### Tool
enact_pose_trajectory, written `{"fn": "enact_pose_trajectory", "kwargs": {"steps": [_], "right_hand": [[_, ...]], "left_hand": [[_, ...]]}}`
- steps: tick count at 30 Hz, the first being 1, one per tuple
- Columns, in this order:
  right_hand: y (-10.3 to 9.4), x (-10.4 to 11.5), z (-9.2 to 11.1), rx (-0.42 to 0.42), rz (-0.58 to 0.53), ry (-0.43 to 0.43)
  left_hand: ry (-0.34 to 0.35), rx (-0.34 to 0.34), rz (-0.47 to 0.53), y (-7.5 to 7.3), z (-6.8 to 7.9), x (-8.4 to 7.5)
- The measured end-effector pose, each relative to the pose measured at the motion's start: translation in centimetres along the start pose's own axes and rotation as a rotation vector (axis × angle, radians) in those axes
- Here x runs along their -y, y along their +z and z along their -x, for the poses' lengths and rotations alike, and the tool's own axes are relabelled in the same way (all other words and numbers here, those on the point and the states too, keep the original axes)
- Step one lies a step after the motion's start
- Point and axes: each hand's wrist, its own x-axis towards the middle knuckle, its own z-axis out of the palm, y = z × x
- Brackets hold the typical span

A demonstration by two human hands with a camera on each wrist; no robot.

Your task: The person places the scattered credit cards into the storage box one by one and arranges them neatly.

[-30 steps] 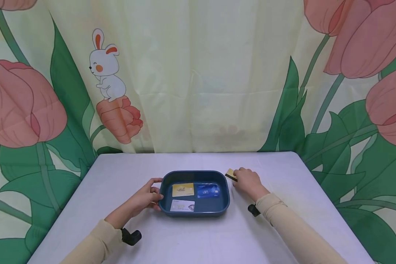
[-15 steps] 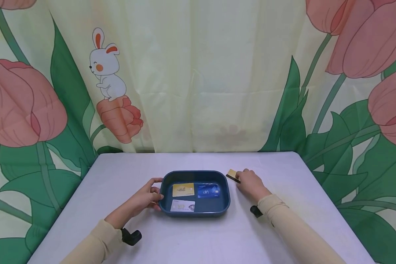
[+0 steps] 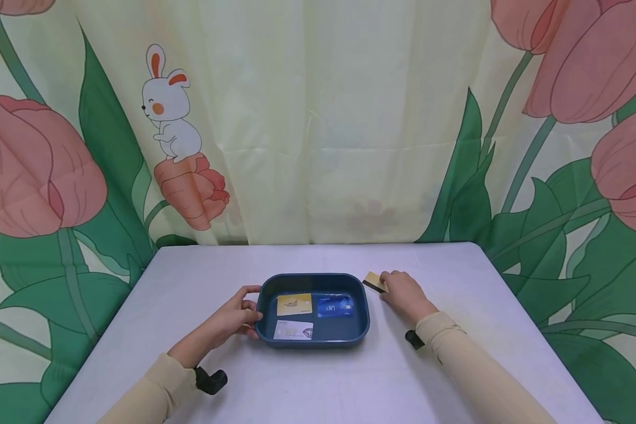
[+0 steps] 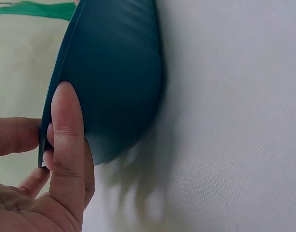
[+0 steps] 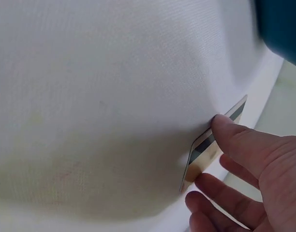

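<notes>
A dark blue rounded tray [image 3: 339, 338] stands on the white table. My left hand [image 3: 228, 319] grips its left end; in the left wrist view the fingers [image 4: 66, 135] lie on both sides of the tray's rim. Inside lie a gold card [image 3: 292, 304], a blue VIP card [image 3: 335, 307] and a silver-white card [image 3: 291, 331]. To the right of the tray, my right hand [image 3: 406, 295] pinches a gold card with a black stripe [image 3: 373, 279] between thumb and fingers. From the right wrist view this card [image 5: 201, 153] looks tilted, close to the cloth.
White cloth covers the table [image 3: 318, 386], whose far edge meets a curtain [image 3: 350, 147] printed with tulips and a rabbit. Black wrist cameras sit below the left [image 3: 211, 381] and right [image 3: 414, 339] cuffs.
The right hand has shifted slightly to the right with the striped gold card, then stayed almost still. My left hand and the tray have kept their place.
</notes>
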Motion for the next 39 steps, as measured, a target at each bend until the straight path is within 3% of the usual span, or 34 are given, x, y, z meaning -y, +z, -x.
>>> {"fn": "enact_pose_trajectory", "kwargs": {"steps": [21, 28, 39], "right_hand": [[0.5, -0.5, 0.4, -0.065, 0.001, -0.077], [0.4, -0.7, 0.5, -0.123, -0.008, -0.11], [-0.3, -1.2, 0.5, -0.048, -0.046, -0.036]], "left_hand": [[-0.003, -0.016, 0.009, 0.2, 0.1, 0.2], [-0.002, -0.013, 0.012, 0.0, 0.0, 0.2], [0.002, -0.018, 0.005, 0.0, -0.2, 0.3]]}}
